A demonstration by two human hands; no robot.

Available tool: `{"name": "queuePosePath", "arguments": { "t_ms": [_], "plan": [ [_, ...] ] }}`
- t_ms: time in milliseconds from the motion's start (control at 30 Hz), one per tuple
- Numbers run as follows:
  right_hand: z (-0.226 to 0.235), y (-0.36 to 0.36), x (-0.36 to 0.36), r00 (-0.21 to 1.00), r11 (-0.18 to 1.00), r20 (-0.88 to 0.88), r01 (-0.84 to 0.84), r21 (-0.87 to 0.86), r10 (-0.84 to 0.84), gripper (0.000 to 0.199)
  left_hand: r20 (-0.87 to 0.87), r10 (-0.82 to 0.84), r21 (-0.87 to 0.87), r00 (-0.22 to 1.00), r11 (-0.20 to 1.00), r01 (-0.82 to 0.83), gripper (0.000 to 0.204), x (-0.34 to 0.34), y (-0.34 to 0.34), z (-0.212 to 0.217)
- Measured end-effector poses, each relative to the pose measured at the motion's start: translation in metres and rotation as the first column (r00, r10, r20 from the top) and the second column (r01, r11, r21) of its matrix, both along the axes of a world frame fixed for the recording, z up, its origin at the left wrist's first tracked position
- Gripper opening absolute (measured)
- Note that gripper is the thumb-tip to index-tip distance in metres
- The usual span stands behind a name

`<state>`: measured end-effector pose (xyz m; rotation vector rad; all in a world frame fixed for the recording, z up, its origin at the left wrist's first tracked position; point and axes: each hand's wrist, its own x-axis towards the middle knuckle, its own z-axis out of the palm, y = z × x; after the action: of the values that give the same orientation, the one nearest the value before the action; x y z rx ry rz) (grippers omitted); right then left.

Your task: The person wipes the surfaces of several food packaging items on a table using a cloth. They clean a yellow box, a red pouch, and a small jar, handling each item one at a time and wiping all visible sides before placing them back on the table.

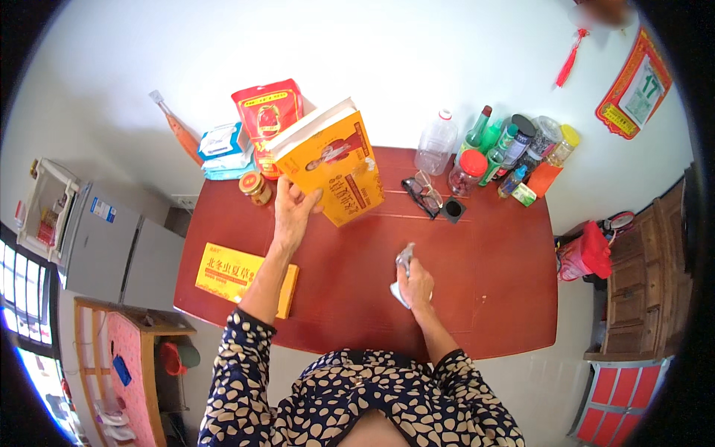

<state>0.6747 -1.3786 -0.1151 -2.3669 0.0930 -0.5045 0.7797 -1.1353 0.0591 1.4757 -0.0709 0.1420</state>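
My left hand grips a yellow box by its lower left edge and holds it tilted above the far side of the table. Its printed front faces me, and a white side shows along the top. My right hand is closed on a crumpled grey-white cloth, low over the middle of the red-brown table. Another yellow box lies flat at the near left, partly hidden under my left forearm.
Along the back left stand a small jar, a red bag and stacked tissue packs. Glasses, a clear jug, a red-lidded jar and several bottles crowd the back right.
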Motion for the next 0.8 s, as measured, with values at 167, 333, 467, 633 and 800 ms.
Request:
{"name": "queuePosePath", "arguments": {
  "t_ms": [167,333,467,633,800],
  "plan": [
    [-0.003,0.001,-0.003,0.994,0.992,0.09,-0.051,-0.118,0.061,0.024,0.01,-0.166,-0.012,0.986,0.986,0.166,0.038,0.084,-0.022,-0.002],
    [-0.002,0.001,-0.005,0.996,0.998,0.061,-0.064,-0.028,0.065,0.017,0.04,-0.311,0.015,0.95,0.951,0.31,0.036,0.148,-0.042,-0.012],
    [0.002,0.001,-0.005,0.997,0.998,0.05,-0.059,-0.034,0.061,0.019,0.051,-0.364,0.051,0.93,0.931,0.361,0.037,0.177,-0.055,-0.016],
    [0.007,0.002,-0.003,0.994,0.997,0.08,-0.066,-0.032,0.069,0.017,0.029,-0.401,0.065,0.915,0.915,0.399,0.037,0.207,-0.064,-0.029],
    [0.007,0.003,0.001,0.996,0.998,0.077,-0.046,-0.045,0.049,0.018,0.041,-0.432,0.008,0.901,0.902,0.432,0.036,0.232,-0.07,-0.042]
  ]
}}
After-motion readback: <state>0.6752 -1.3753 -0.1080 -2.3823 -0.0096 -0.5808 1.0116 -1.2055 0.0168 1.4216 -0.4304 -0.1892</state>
